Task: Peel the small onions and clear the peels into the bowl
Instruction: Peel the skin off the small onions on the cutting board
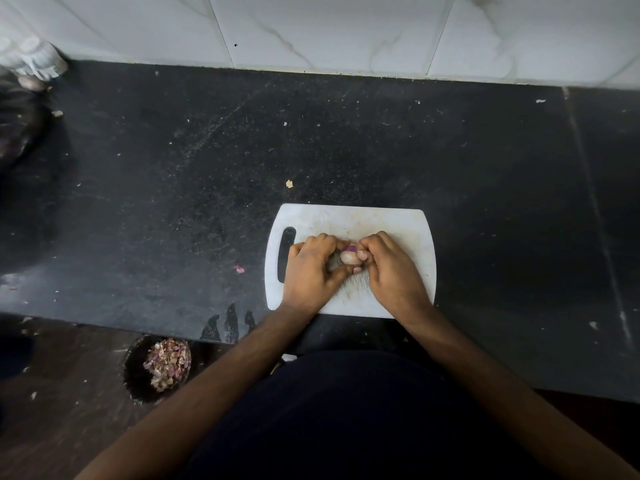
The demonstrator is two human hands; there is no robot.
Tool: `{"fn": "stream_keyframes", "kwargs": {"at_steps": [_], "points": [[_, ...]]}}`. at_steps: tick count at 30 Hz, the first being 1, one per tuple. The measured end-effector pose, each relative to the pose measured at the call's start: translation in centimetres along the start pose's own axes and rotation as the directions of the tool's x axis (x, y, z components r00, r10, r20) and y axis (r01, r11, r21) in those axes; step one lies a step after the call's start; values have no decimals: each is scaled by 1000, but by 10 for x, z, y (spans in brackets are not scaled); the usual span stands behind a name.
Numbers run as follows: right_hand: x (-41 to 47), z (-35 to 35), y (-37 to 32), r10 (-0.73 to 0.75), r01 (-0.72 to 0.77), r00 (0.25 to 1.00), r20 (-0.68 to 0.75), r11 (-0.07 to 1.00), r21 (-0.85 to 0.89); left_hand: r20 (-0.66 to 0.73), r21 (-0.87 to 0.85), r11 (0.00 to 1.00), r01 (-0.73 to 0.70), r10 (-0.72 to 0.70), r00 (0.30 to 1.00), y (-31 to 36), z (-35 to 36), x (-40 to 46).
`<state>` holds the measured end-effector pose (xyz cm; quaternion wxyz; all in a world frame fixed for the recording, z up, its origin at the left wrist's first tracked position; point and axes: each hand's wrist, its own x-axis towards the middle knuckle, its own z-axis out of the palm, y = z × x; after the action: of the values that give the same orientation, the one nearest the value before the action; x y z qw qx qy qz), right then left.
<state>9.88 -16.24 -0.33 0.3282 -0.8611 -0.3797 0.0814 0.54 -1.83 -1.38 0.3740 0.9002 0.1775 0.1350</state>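
I see both hands over cutting board (pixel 398 223), left hand (pixel 311 271) and right hand (pixel 391 268) pinched together on small onion (pixel 349 257). Onion light, firm, likely slick once bared; skin papery, tears easily. Best grip at purple tip. Bowl (pixel 138 375) of peels below worktop (pixel 207 168), left of board.

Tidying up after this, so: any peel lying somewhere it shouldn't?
Yes. A pink peel scrap lies on the black counter left of the cutting board, and a pale one beyond it, neither in the bowl.
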Motion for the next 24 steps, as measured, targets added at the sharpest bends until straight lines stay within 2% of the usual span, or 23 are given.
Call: {"fn": "stream_keyframes", "kwargs": {"at_steps": [3, 10, 12, 15, 17, 19, 21, 24], "points": [[-15, 1, -2, -67, 67, 998, 15, 998, 11, 13, 27, 1000, -1, 1, 1000, -1, 1, -1], [-31, -3, 5, -14, 25, 998, -67, 987, 161, 16, 86, 996, -16, 15, 1000, 3, -3, -3], [-28, -3, 6, 40, -20, 995, -88, 977, 213, 27, 87, 996, -22, 20, 999, 2, -2, -3], [-26, -4, 4, 218, -173, 967, -129, 940, 295, 33, 82, 996, -23, 21, 999, 2, -3, -3], [-23, -6, 1, 262, -206, 954, -143, 924, 321, 33, 88, 996, -23, 20, 999, 2, -3, -3], [-22, -7, -7, 207, -156, 969, -135, 936, 317, 34, 108, 994, -13, 10, 999, 2, -2, -3], [-20, -7, -13, 121, -97, 989, -90, 968, 231, 34, 139, 990, -6, 2, 999, 3, 0, -2], [-16, -2, -16, 121, -118, 992, -34, 990, 76, 41, 176, 984, -10, 3, 999, 4, 1, -1]]}}
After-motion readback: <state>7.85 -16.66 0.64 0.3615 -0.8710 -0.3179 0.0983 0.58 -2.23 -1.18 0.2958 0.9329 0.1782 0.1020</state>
